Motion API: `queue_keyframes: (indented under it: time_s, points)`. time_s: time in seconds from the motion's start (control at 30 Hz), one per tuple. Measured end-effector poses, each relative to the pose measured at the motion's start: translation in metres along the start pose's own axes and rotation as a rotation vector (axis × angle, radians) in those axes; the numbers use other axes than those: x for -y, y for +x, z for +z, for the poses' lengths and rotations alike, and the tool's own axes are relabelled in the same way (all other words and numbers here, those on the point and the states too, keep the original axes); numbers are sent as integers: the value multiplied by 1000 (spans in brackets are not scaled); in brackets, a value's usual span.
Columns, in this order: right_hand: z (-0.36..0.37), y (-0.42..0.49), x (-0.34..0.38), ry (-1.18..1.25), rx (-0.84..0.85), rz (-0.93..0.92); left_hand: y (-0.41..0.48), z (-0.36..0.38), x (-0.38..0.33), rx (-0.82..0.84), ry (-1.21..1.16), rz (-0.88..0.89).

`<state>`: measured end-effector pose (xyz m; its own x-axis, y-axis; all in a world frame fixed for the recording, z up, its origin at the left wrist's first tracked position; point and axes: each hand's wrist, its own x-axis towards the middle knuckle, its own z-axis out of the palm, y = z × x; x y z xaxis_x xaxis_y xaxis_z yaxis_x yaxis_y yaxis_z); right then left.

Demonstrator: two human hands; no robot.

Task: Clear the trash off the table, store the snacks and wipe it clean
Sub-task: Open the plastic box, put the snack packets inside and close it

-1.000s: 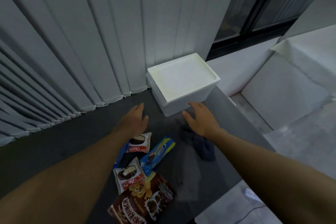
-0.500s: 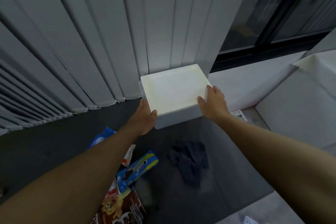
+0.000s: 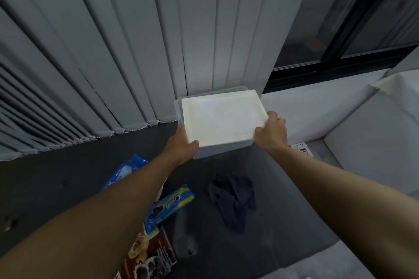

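Dark table [image 3: 283, 188], box lid [image 3: 222, 118] between left hand [image 3: 181, 145] grip, right hand [image 3: 272, 131] grip

Most likely a room in a home, though an office cannot be ruled out: grey vertical blinds [image 3: 113, 52] hang beyond the left hand [image 3: 181, 147], and a dark-framed sliding window [image 3: 340, 18] stands beyond the right hand [image 3: 272, 131]. Both hands hold a white lidded storage box [image 3: 220, 120] on a dark table [image 3: 56, 176], with an Oreo packet [image 3: 170, 206] and a crumpled dark cloth [image 3: 233, 199] nearer than them and a power socket [image 3: 301, 150] just right of the right wrist
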<state>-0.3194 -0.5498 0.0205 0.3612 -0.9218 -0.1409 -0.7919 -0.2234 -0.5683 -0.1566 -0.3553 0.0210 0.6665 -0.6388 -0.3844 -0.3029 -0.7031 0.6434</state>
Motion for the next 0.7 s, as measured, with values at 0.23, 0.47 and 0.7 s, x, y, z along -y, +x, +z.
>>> queue_keyframes:
  time_s: [0.23,0.47,0.7]
  points:
    - [-4,-25,-27,-3,43,123,-21,5,3,-58,-38,-80]
    - [4,-49,-45,2,117,195,-44,21,29,-16,-22,-118]
    - [7,-64,-68,-199,312,219,-47,37,68,166,-49,-225]
